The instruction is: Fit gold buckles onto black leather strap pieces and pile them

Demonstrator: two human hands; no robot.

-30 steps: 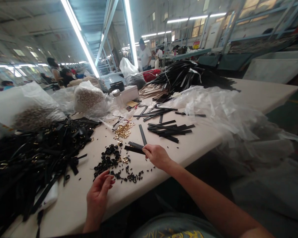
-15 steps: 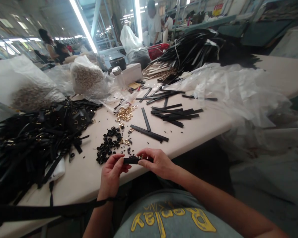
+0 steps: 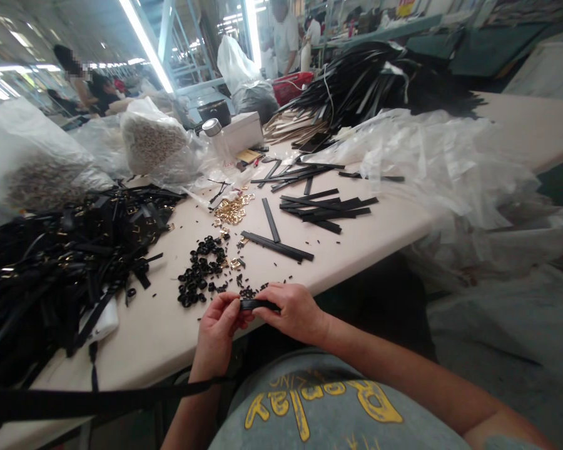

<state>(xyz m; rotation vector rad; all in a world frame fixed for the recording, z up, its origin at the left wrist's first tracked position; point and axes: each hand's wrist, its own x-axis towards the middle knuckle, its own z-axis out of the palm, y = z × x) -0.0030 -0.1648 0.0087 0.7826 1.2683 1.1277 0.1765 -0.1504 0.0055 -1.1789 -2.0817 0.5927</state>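
Note:
A short black strap (image 3: pixel 252 305) is stretched between my two hands at the table's near edge. My left hand (image 3: pixel 223 319) pinches its left end between thumb and fingertips. On its right part, my right hand (image 3: pixel 291 311) is closed with the thumb on the near side; its fingers hide that end. Just beyond the hands lie small black pieces (image 3: pixel 248 292) scattered on the table. A heap of black loops (image 3: pixel 201 265) sits a little to the left, and gold buckles (image 3: pixel 234 210) are piled farther back. Loose black strips (image 3: pixel 279 245) lie beyond my right hand.
Black straps with buckles (image 3: pixel 75 250) cover the table's left side. Bags of small pieces (image 3: pixel 152 137), a lidded jar (image 3: pixel 216 137) and a white box (image 3: pixel 244 131) stand behind. Crumpled plastic sheeting (image 3: pixel 450 162) hangs over the right edge. People (image 3: pixel 284 37) are in the background.
The camera view has shifted slightly. My hands have come a little closer together on the strap, which now looks slightly bowed.

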